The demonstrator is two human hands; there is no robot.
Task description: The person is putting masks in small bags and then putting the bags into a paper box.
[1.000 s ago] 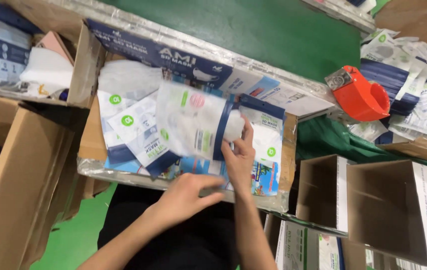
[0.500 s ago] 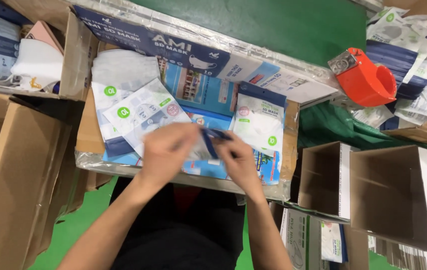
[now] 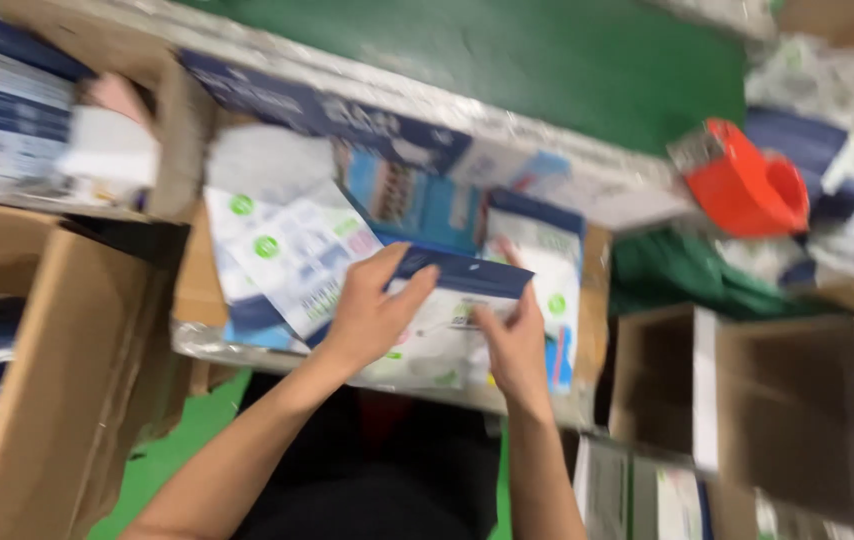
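— Head view: both hands on one packet?
— Yes; left hand [image 3: 372, 315] and right hand [image 3: 515, 345] grasp a white, blue-topped packet [image 3: 447, 310], over the packet-strewn cardboard tray [image 3: 597, 300]; image blurred.

A flat brown cardboard tray [image 3: 597, 300] is seen in the middle. White and blue packets [image 3: 292, 255] are spread on it. A green belt [image 3: 547, 60] is seen behind it.

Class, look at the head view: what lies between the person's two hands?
In the head view, a white pouch with a dark blue top strip spans the gap between left hand and right hand, both gripping it.
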